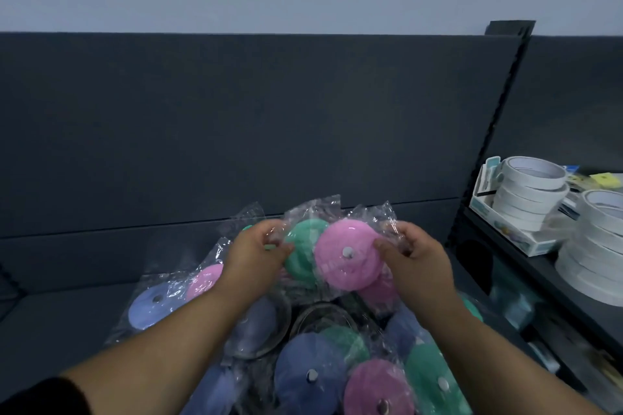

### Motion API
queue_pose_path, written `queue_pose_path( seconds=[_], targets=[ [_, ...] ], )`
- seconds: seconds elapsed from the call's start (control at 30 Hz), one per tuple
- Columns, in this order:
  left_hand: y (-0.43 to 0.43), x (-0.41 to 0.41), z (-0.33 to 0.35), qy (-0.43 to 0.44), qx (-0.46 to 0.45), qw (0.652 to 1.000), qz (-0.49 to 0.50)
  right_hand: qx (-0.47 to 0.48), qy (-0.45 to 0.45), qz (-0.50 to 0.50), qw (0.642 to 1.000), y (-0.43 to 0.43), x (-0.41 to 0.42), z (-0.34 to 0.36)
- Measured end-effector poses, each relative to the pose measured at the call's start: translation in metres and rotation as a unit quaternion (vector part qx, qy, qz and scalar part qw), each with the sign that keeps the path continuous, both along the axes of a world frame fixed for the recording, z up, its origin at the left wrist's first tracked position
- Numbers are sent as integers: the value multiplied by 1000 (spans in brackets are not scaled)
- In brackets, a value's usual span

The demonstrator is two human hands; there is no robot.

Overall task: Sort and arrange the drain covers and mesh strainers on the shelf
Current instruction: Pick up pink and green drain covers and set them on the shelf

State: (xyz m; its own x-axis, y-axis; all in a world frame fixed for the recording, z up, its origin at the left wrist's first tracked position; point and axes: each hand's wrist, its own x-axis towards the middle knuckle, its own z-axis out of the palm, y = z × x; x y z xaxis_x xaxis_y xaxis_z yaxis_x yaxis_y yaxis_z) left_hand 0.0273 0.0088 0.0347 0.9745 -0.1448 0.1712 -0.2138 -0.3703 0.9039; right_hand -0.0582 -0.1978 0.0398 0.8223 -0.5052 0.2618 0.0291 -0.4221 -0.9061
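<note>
A pile of round drain covers in clear plastic bags lies on the dark shelf (60, 320). My left hand (254, 253) grips the bag of a green cover (301, 253) at its left side. My right hand (416, 256) pinches the bag of a pink cover (347, 254), which overlaps the green one. Both covers are raised above the pile. Below them lie a blue cover (312, 369), a darker pink cover (377, 391), a light blue cover (151, 305) and a round metal mesh strainer (323, 317), partly hidden under bags.
The shelf's dark back panel (236, 128) stands behind the pile. To the right, past a slotted upright (488, 131), the neighbouring shelf holds stacks of white tape rolls (529, 192) and a white display box (505, 226). More tape rolls (596, 246) sit at the far right.
</note>
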Motion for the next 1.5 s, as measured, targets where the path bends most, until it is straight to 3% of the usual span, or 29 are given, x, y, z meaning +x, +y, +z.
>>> queue_pose_path(
  seconds=[0.23, 0.6, 0.8, 1.17, 1.5],
  targets=[
    [53, -22, 19, -14, -161, 982, 102, 52, -36, 91, 994, 45, 21, 17],
    [201, -99, 12, -18, -231, 926, 298, 23, -27, 240, 970, 189, 3, 21],
    [310, -167, -2, -17, -221, 904, 367, 62, 15, 298, 953, 293, -34, 1],
    [571, -338, -21, -13, -147, 852, 502, 76, 70, 447, 889, 574, -140, -27],
    [711, -441, -55, 38, -166, 756, 632, 6, 125, 541, 831, 759, -185, -68]
  ],
)
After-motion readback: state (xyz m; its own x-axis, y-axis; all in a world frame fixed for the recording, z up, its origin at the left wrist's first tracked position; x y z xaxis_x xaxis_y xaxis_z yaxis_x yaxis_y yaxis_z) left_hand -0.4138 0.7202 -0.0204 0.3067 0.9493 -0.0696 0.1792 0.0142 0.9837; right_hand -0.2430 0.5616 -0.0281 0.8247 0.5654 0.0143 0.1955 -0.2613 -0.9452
